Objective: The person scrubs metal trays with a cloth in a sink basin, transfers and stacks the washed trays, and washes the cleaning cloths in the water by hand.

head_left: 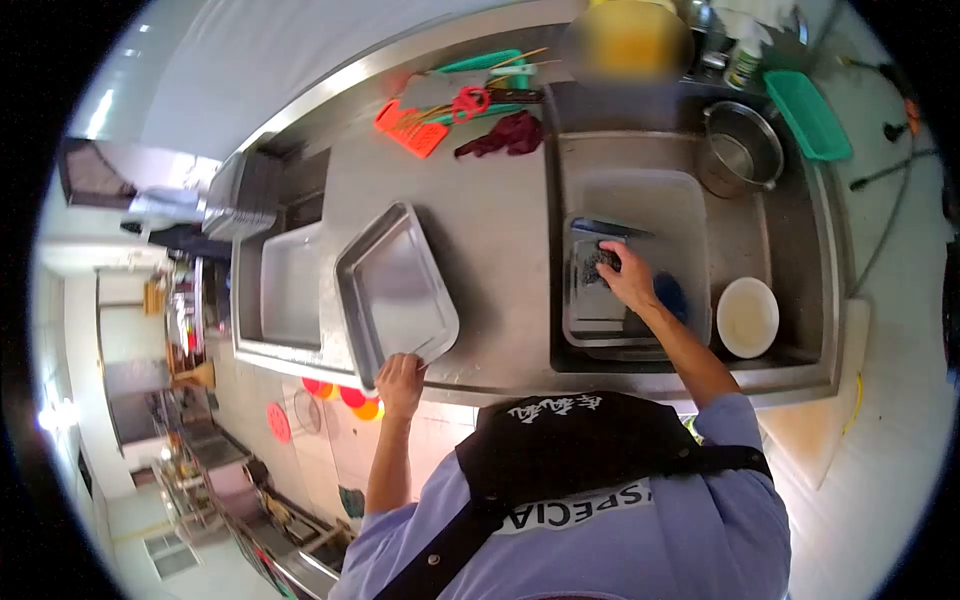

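My left hand (401, 383) is closed on the near corner of a rectangular metal tray (395, 290), which lies tilted on the steel counter (500, 280). In the sink to the right, my right hand (627, 274) grips a dark scrubber (606, 262). The scrubber is over a second metal tray (600, 310) that rests in a larger translucent tub (685, 215). A dark blade-like item lies across the far end of that tray, and something dark blue sits beside my right wrist.
A metal pot (740, 150) and a white bowl (748, 318) stand in the sink's right side. Behind are an orange basket (412, 130), red scissors (470, 102), a dark red cloth (505, 136) and a green basket (808, 115). Another basin (291, 285) is at left.
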Available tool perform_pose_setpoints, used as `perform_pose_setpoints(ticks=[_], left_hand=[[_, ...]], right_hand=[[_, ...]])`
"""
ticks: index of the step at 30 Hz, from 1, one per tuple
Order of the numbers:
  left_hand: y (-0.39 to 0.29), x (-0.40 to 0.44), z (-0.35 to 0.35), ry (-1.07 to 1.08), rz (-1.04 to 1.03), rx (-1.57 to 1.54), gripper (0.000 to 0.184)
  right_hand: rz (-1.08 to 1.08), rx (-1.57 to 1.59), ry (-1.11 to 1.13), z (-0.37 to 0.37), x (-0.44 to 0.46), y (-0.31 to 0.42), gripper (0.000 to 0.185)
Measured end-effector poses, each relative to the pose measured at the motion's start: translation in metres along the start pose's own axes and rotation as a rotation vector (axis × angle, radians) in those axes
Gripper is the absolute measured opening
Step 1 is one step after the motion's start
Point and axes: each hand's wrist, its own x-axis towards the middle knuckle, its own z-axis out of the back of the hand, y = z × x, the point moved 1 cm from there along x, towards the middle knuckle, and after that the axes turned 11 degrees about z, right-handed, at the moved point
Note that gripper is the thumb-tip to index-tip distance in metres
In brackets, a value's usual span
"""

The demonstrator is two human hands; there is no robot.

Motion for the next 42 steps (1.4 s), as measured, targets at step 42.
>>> perform_pose_setpoints(ticks=[42], left_hand=[[-0.214, 0.111, -0.148, 1.106, 0.651, -0.959, 0.025]], right_hand=[[0.073, -0.403, 0.11, -0.065, 0.003, -0.072, 0.049]])
